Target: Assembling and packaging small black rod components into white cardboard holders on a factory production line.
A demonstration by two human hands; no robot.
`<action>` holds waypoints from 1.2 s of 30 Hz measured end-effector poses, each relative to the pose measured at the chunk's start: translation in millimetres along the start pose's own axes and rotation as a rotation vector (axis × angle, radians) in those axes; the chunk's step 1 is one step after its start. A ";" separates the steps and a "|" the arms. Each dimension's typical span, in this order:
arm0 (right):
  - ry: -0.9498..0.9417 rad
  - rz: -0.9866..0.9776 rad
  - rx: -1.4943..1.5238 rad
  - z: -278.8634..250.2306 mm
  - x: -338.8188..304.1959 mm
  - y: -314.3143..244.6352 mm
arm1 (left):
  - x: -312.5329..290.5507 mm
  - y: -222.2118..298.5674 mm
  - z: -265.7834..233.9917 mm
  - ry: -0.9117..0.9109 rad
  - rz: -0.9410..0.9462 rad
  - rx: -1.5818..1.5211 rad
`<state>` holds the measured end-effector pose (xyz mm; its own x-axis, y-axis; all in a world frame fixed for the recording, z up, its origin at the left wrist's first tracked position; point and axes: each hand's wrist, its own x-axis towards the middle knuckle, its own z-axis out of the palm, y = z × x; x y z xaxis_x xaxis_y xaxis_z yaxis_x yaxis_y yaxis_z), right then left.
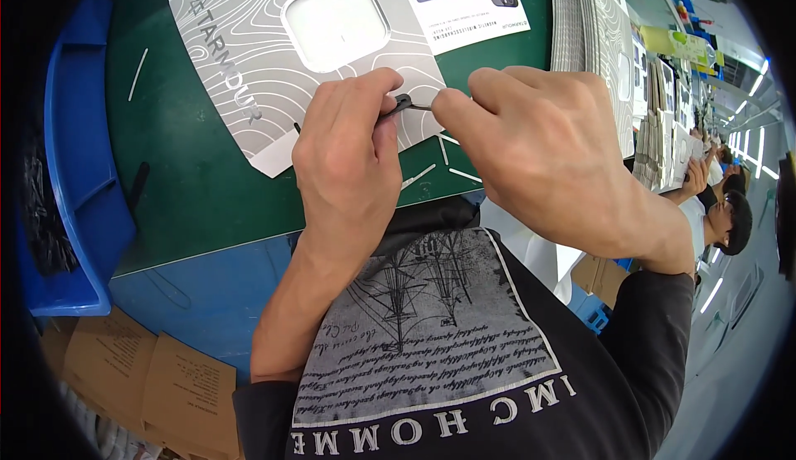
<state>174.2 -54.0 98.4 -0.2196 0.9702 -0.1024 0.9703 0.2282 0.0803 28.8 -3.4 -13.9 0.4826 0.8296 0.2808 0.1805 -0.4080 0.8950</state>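
My left hand [348,149] is closed on a small black strip-like piece [397,107]. The piece has a hole near its end and sticks out between thumb and forefinger; its kind is unclear. My right hand [539,141] is closed, its fingertips at a thin dark stem [421,108] that reaches the black piece. Whether the stem belongs to that piece, I cannot tell. Beneath both hands lies a flat grey printed card box blank [249,46] with white contour lines and a rounded square window [338,29]. A white printed panel [477,25] continues at its right.
On the left, a blue bin [91,211] holds many black pieces [46,203]. Stacked card blanks [574,21] stand at the right of the green table [199,211]. White scraps [419,176] lie near its front edge. Cardboard boxes [186,394] sit below left; a co-worker [720,211] is at far right.
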 end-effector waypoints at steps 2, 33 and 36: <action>-0.004 -0.009 -0.040 -0.6 1.1 -1.8 | 1.7 1.0 -0.8 -0.018 0.000 0.003; -0.194 -0.007 0.212 -14.4 27.7 27.7 | 1.3 -1.8 2.8 0.023 0.054 -0.010; -0.196 -0.058 0.188 -16.2 31.1 26.6 | 1.8 -1.0 2.8 0.016 0.058 0.001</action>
<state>191.6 -16.4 113.4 -0.2689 0.9174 -0.2933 0.9626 0.2455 -0.1146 31.8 -2.6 -15.2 0.4787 0.8103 0.3380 0.1535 -0.4563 0.8765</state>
